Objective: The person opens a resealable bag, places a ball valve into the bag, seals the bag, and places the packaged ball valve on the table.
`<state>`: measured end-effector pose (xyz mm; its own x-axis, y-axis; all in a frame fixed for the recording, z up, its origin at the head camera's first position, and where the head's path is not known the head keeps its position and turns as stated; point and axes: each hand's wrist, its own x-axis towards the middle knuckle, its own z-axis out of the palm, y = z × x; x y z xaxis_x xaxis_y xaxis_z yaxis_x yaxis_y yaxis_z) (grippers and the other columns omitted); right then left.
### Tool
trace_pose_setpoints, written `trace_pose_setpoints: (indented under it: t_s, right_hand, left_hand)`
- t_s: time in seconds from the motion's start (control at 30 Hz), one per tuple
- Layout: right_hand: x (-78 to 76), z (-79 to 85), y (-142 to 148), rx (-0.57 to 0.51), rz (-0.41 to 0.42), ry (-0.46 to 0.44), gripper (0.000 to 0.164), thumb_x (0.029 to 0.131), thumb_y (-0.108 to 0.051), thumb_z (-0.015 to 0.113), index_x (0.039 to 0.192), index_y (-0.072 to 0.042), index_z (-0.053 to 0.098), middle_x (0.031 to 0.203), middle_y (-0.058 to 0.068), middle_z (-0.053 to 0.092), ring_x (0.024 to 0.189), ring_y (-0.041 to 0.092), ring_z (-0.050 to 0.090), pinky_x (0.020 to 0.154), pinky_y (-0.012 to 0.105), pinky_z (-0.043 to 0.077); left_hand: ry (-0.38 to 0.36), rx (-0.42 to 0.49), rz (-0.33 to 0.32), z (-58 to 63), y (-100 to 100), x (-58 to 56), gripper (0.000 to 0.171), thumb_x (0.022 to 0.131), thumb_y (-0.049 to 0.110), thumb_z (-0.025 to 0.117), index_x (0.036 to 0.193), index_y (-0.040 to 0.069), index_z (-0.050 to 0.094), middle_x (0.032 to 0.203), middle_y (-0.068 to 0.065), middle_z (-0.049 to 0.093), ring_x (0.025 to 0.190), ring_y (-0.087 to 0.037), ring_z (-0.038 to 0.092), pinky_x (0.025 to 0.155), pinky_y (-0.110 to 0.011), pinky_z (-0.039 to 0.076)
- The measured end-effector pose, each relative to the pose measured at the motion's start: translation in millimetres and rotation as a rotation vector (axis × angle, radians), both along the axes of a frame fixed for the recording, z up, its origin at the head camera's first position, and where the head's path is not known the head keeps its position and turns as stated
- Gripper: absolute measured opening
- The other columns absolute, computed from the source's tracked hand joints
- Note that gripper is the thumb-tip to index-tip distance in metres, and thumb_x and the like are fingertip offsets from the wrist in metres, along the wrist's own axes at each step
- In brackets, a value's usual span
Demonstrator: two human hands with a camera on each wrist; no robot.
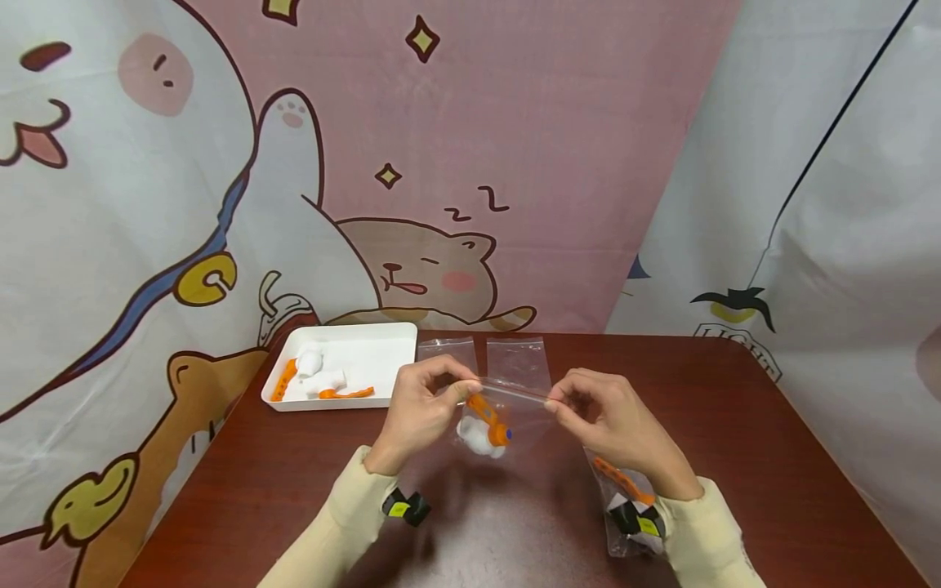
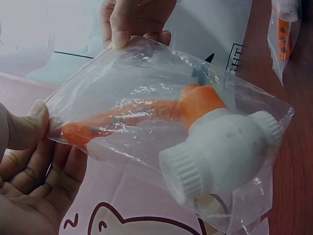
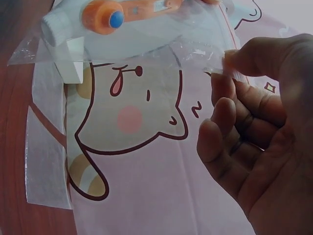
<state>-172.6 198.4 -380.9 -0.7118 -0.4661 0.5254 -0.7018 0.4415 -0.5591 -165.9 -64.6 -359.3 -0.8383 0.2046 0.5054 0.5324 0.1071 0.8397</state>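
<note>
Cream sleeves (image 1: 334,514) lie nearest the head camera and lead to two hands grasping one clear bag (image 2: 122,81). The left hand (image 1: 426,400) pinches one end of the mouth between thumb and finger; the right hand (image 1: 613,416) pinches the opposite end, its remaining fingers curled loosely. Between the two grips, the red seal line (image 2: 78,74) runs straight. Inside the bag sits a white-and-orange valve (image 2: 222,152), suspended above the bench (image 1: 500,539), with the tip of its handle close to the left thumb. Whether the seal is engaged cannot be determined. The step in hand appears to be closure of the loaded bag. On that reading, the next move calls for keeping the mouth taut, holding the handle clear of the seal, and pressing along the line from one end to the other. Just beside the right wrist, a second bag (image 1: 607,494) with an orange-handled item inside rests on the bench. Beyond the hands, two flat clear bags (image 1: 517,359) lie near the far edge; left of these, a white tray (image 1: 382,355) holds two more valves (image 1: 310,363).
</note>
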Motion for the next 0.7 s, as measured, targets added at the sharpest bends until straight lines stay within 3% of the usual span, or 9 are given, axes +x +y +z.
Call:
trace_pose_setpoints:
  t_s: [0.3,0.5,0.57,0.7]
  right_hand:
    - [-0.1,-6.5,13.3,0.042,-0.031,0.011,0.007,0.089,-0.019,0.065,0.088,-0.025,0.061,0.077,-0.015,0.053,0.062,0.002,0.05,0.049,0.019,0.042]
    - [2.0,-16.5,53.2,0.117,-0.291,0.052,0.01,0.086,-0.017,0.068,0.084,-0.023,0.061,0.071,-0.014,0.052,0.057,0.003,0.048,0.05,0.019,0.042]
    - [3.0,-17.7,62.2,0.109,-0.339,0.033,0.01,0.086,-0.019,0.069,0.083,-0.025,0.061,0.069,-0.013,0.052,0.056,0.004,0.048,0.05,0.019,0.042]
    - [0.1,-17.5,60.5,0.09,-0.289,0.015,0.01,0.087,-0.023,0.068,0.086,-0.029,0.06,0.071,-0.013,0.053,0.058,0.004,0.05,0.05,0.019,0.044]
  left_hand:
    - [-0.008,0.003,0.028,-0.9,-7.4,-0.5,0.004,0.082,0.0,0.069,0.08,-0.003,0.067,0.076,-0.015,0.066,0.067,-0.026,0.06,0.061,-0.027,0.052]
    - [-0.046,0.116,0.206,-8.8,-39.5,-15.6,0.008,0.083,-0.001,0.067,0.081,-0.008,0.064,0.072,-0.017,0.062,0.066,-0.016,0.059,0.062,-0.022,0.049]
    - [-0.067,0.12,0.23,-13.2,-48.4,-20.7,0.009,0.083,0.001,0.069,0.081,-0.007,0.064,0.072,-0.014,0.062,0.066,-0.014,0.059,0.062,-0.021,0.049]
    - [-0.094,0.095,0.223,-17.3,-53.2,-23.6,0.007,0.082,0.004,0.07,0.082,-0.003,0.067,0.075,-0.014,0.063,0.067,-0.014,0.057,0.062,-0.021,0.048]
